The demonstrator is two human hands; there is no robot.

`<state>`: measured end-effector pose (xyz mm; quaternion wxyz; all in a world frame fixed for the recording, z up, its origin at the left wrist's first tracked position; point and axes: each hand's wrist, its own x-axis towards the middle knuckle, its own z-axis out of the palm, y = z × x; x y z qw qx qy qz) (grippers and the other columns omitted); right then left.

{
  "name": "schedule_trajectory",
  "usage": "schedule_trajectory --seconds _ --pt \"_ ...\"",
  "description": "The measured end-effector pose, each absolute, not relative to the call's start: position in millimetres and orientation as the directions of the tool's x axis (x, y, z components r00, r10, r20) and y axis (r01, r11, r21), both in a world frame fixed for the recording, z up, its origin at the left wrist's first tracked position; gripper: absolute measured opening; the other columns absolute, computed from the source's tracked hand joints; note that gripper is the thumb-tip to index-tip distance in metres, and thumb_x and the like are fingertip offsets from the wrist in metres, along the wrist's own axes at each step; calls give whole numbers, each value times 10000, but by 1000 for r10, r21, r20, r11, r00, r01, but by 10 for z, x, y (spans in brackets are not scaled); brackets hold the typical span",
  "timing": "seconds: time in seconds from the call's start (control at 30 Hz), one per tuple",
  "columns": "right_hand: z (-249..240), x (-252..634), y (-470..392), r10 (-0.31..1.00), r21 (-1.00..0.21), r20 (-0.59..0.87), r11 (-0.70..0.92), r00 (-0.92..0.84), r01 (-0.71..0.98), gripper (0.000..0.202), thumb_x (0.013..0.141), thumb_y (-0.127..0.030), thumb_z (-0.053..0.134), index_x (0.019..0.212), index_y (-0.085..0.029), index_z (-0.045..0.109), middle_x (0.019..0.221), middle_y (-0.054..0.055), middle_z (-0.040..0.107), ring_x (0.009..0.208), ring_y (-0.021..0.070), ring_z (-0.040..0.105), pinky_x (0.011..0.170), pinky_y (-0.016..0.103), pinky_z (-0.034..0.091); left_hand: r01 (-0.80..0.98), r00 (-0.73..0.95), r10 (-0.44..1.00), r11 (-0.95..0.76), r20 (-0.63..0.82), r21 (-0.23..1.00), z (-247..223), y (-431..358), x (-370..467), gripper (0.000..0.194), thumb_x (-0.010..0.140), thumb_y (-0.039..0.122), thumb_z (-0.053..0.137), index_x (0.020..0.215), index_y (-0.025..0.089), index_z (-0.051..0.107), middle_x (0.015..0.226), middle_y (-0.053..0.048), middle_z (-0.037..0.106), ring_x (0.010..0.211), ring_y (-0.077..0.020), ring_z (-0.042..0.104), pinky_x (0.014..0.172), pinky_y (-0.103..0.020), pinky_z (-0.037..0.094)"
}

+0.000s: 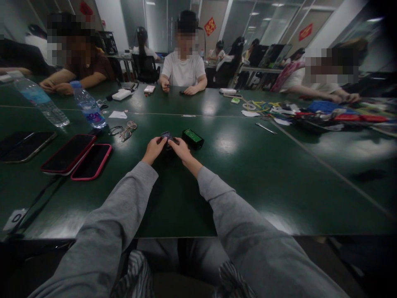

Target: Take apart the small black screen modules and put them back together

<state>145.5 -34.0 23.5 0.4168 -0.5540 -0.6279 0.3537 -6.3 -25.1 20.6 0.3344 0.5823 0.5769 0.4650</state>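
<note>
Between my two hands is a small dark, flat piece point(168, 135), partly covered by my fingers; its kind is too small to make out. My left hand point(154, 149) pinches it from the left side, thumb on top. From the right, my right hand point(182, 150) grips the same piece with thumb and fingers. Just beyond my right hand, a black case with a green circuit board point(192, 138) rests on the table, apart from the fingers.
Two phones point(92, 162) point(68, 154) and a tablet-like device point(26, 145) lie left. Water bottles point(89, 105) point(43, 101) and glasses point(127, 131) stand or lie beyond. A screwdriver-like tool point(266, 128) and piled cables point(328, 111) are right. Other people sit around the green table point(263, 182).
</note>
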Motion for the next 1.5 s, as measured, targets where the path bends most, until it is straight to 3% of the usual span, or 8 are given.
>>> schedule_trajectory --seconds 0.13,0.47,0.63,0.77,0.93,1.23,1.37,1.5 --pt "258 1413 -332 998 -927 -4 -29 67 374 527 810 -566 615 1250 -276 600 1169 100 642 1223 314 499 1085 586 307 384 -85 981 -131 176 914 220 -272 -58 497 843 540 593 1096 122 680 1088 -142 712 1007 -254 657 919 -379 480" --pt "331 1490 -330 996 -842 6 -44 91 537 439 857 -537 570 1178 -251 662 1202 128 581 1235 323 474 1087 532 337 444 -74 975 -156 210 882 206 -273 -28 544 842 547 601 1167 112 648 1173 -161 682 1070 -253 635 973 -391 460" --pt "307 1537 -559 984 -818 171 112 53 565 477 914 -483 514 1278 -184 588 1251 164 504 1259 320 427 1097 501 343 455 -77 973 -160 218 876 196 -264 -44 559 844 548 601 1181 104 645 1188 -167 672 1073 -251 635 977 -390 465" --pt "318 1738 -790 919 -692 393 319 -33 647 419 944 -431 471 1283 -203 563 1231 145 510 1197 307 448 1037 509 386 463 -89 965 -177 245 869 164 -219 -42 511 866 506 592 1189 112 642 1200 -161 663 1082 -239 633 997 -393 456" --pt "384 2138 -801 840 -545 542 330 23 771 416 918 -337 501 1318 -225 524 1293 147 459 1239 338 396 1010 553 379 451 -148 952 -177 268 875 179 -215 -20 448 887 459 585 1184 130 646 1228 -151 641 1107 -242 620 1008 -394 455" --pt "276 2409 -524 866 -568 494 391 -79 724 532 857 -262 572 1375 -174 487 1296 163 482 1205 298 511 1022 484 446 445 -218 934 -164 284 881 349 -390 34 323 905 390 572 1141 177 627 1171 -106 636 1090 -232 606 971 -385 475" --pt "262 2398 -539 869 -552 481 402 -114 731 455 856 -215 548 1310 -182 545 1228 141 510 1146 272 545 998 450 473 588 -240 803 -326 545 740 453 -525 55 259 952 274 474 1155 176 600 1196 -115 581 1116 -225 566 1047 -409 420" --pt "256 2386 -554 872 -523 481 374 -97 766 441 848 -240 581 1285 -190 548 1164 126 510 1063 259 559 935 440 501 644 121 695 -598 709 477 561 -777 285 280 985 235 376 1106 203 627 1138 -111 588 1166 -238 519 1086 -417 391"
